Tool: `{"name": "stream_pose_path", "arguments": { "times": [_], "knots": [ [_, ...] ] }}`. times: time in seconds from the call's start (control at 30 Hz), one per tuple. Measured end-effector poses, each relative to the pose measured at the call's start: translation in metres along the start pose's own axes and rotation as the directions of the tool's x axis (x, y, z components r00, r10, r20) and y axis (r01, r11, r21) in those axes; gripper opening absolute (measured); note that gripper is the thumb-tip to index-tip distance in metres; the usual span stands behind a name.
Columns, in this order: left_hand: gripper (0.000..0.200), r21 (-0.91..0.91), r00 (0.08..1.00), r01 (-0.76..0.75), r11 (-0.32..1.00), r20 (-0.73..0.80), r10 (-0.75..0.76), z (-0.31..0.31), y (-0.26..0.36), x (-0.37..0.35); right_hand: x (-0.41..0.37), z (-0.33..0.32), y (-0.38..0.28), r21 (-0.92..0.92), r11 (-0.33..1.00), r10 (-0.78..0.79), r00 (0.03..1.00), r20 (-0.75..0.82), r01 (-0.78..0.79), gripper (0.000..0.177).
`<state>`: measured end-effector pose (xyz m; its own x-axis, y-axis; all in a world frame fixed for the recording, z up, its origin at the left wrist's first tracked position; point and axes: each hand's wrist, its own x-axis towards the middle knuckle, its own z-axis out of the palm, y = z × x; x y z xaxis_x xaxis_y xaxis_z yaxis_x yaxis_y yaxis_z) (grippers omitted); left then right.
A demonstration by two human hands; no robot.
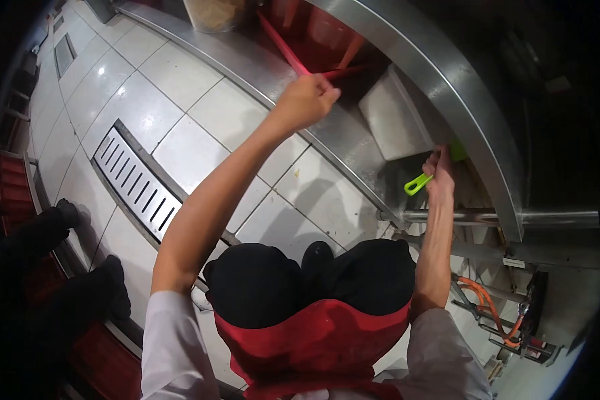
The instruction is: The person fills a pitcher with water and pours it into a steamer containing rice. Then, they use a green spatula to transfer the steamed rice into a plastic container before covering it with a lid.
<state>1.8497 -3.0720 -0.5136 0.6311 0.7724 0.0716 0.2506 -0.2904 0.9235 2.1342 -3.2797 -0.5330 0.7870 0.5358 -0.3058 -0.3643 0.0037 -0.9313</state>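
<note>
My left hand [307, 101] is closed at the near corner of a red plastic bin [285, 45] on the low steel shelf. Its fingers curl at the rim, and their grip is partly hidden by the hand itself. My right hand [440, 175] is wrapped around a bright green handle [418, 185] with a hole in its end. More green [457, 151] shows just past the fingers; the tool's working end is hidden. Beside that hand, a whitish rectangular container [395, 115] stands tilted in view on the shelf, between the bin and my right hand.
A curved-looking steel counter edge [440, 63] overhangs the shelf [343, 143]. A clear tub [215, 15] stands farther along. Below lie white floor tiles and a slotted drain grate [135, 180]. Another person's dark shoes [116, 287] are at left. An orange hose [481, 300] hangs at lower right.
</note>
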Motion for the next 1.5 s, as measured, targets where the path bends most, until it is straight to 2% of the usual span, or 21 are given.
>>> {"name": "stream_pose_path", "arguments": {
  "times": [0.07,0.17,0.2,0.27,0.3,0.4,0.47,0.53,0.63,0.73,0.83,0.93,0.97,1.03,1.17,1.23,1.27,1.3,1.37,1.43,1.5],
  "knots": [
    [0.037,0.004,0.995,0.098,0.995,-0.025,-0.098,0.027,0.028,0.031,-0.032,-0.004,0.003,0.078,0.997,0.025,1.0,0.01,-0.026,0.021],
    [0.032,0.164,0.991,-0.116,0.98,-0.05,0.125,0.056,0.044,0.063,-0.082,-0.01,-0.003,-0.082,0.996,0.036,0.999,-0.016,-0.037,0.017],
    [0.032,0.338,0.936,-0.331,0.881,-0.002,0.352,0.067,0.037,0.079,-0.094,-0.016,-0.002,-0.094,0.994,0.057,0.998,-0.01,-0.058,0.015],
    [0.032,0.595,0.684,-0.653,0.468,0.198,0.702,0.089,0.028,0.105,-0.124,-0.018,-0.001,-0.159,0.983,0.085,0.993,-0.078,-0.097,0.013],
    [0.034,0.338,0.734,-0.666,0.665,0.138,0.665,0.095,0.037,0.1,-0.137,-0.021,0.001,-0.156,0.982,0.099,0.992,-0.076,-0.11,0.013],
    [0.039,0.328,0.858,-0.475,0.816,0.379,0.346,0.089,0.051,0.076,-0.168,-0.033,0.002,-0.173,0.971,0.156,0.986,-0.056,-0.164,0.013],
    [0.034,0.365,0.923,-0.334,0.869,0.312,0.223,0.091,0.028,0.055,-0.183,-0.041,-0.002,-0.221,0.952,0.207,0.978,-0.037,-0.21,0.014],
    [0.031,0.023,0.911,0.023,0.999,0.411,-0.03,0.06,0.049,0.017,-0.183,-0.057,0.0,-0.303,0.936,0.176,0.983,-0.044,-0.181,0.016],
    [0.022,-0.122,0.835,0.316,0.941,0.506,-0.215,0.043,0.056,-0.013,-0.166,-0.064,-0.002,-0.449,0.893,-0.017,0.997,-0.073,-0.018,0.027],
    [0.026,-0.054,0.862,0.326,0.944,0.427,-0.274,0.047,0.056,-0.018,-0.119,-0.064,0.002,-0.719,0.655,-0.303,0.952,0.034,0.234,0.048],
    [0.032,0.042,0.963,0.139,0.989,0.229,-0.145,0.058,0.066,-0.014,-0.097,-0.041,-0.02,-0.703,0.711,-0.053,0.998,-0.043,0.008,0.052],
    [0.035,0.175,1.0,-0.025,0.984,0.02,0.022,0.069,0.049,-0.016,-0.101,-0.021,-0.013,-0.624,0.77,-0.287,0.946,-0.153,0.132,0.046],
    [0.035,0.238,0.994,-0.084,0.968,-0.051,0.099,0.073,0.044,-0.022,-0.104,-0.017,-0.01,-0.632,0.768,-0.262,0.951,-0.163,0.104,0.045],
    [0.034,0.267,0.996,0.031,0.963,-0.093,-0.007,0.058,0.045,-0.034,-0.116,-0.005,-0.005,-0.635,0.77,-0.219,0.959,-0.182,0.055,0.045],
    [0.033,0.262,0.965,0.194,0.946,-0.224,-0.136,0.004,0.055,-0.079,-0.15,0.035,-0.005,-0.535,0.837,-0.129,0.992,0.013,0.116,0.041],
    [0.033,0.24,0.934,0.25,0.938,-0.314,-0.168,-0.029,0.085,-0.102,-0.17,0.057,-0.016,-0.447,0.894,0.036,0.999,0.025,-0.021,0.042],
    [0.034,0.213,0.919,0.268,0.94,-0.348,-0.184,-0.049,0.11,-0.115,-0.175,0.055,-0.008,-0.549,0.817,0.225,0.974,0.021,-0.177,0.042],
    [0.034,0.251,0.909,0.298,0.921,-0.371,-0.193,-0.067,0.129,-0.13,-0.195,0.072,-0.028,-0.539,0.822,0.259,0.964,0.063,-0.185,0.042],
    [0.035,0.291,0.888,0.355,0.888,-0.401,-0.224,-0.103,0.175,-0.162,-0.233,0.093,-0.047,-0.445,0.895,0.127,0.97,0.207,-0.022,0.037],
    [0.037,0.286,0.864,0.408,0.867,-0.429,-0.264,-0.135,0.223,-0.202,-0.287,0.11,-0.121,-0.517,0.85,0.274,0.926,0.259,-0.107,0.034],
    [0.039,0.3,0.855,0.432,0.85,-0.435,-0.281,-0.164,0.275,-0.235,-0.33,0.105,-0.134,-0.426,0.903,0.223,0.902,0.37,-0.049,0.032]
  ]
}}
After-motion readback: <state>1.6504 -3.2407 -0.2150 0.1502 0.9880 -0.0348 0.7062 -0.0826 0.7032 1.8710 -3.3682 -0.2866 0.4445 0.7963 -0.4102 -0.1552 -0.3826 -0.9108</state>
